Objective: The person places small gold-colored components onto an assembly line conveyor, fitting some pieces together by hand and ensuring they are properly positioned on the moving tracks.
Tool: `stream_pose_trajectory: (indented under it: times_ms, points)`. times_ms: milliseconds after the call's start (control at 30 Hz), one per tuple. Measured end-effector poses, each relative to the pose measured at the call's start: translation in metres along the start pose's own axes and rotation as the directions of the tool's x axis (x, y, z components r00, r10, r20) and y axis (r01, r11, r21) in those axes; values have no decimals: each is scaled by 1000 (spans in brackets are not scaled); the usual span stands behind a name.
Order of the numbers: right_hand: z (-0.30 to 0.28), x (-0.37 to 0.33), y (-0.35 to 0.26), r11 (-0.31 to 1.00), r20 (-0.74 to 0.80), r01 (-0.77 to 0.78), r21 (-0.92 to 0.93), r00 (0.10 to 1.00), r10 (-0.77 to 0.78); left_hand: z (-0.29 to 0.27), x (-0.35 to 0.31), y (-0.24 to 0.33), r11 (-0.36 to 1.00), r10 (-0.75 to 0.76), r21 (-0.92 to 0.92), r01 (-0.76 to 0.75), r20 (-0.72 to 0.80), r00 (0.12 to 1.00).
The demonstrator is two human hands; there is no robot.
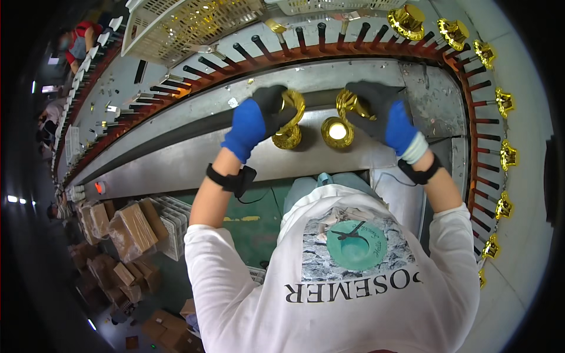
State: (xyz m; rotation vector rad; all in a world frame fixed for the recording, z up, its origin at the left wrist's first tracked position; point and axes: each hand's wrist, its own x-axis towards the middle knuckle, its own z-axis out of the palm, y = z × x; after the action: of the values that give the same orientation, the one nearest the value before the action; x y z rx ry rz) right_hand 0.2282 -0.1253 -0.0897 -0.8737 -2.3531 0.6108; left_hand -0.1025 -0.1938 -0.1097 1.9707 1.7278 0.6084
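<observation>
My left hand (266, 113), in a black glove with a blue cuff, is closed on a shiny gold hat-shaped piece (298, 107), whose curved rim sticks out past the fingers. In a matching glove, my right hand (378, 112) grips another shiny gold hat-shaped piece (347, 103), tilted on its side. Just below the hands, two more such pieces rest on the metal worktop (223, 154). The left one (287, 139) is partly covered by the piece in my left hand. The right one (337, 133) has a bright round reflection in its middle.
Beyond the worktop curves a rust-coloured conveyor rail (282, 57) with several dark upright pegs. Gold top-hat shapes (505, 155) sit on pegs along its right side. White plastic baskets (188, 29) stand behind the rail. Cardboard boxes (138, 226) are piled at lower left.
</observation>
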Motion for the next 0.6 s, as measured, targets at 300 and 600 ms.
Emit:
stream_pose_trajectory:
  times_ms: [300,600]
  points:
    - [139,-51,43,956,319,-149,-254,920,228,111,-35,-66,907,-206,399,137,133,969]
    - [-49,64,64,883,-495,-6,-470,830,-258,11,53,47,892,410,318,-321,-272,871]
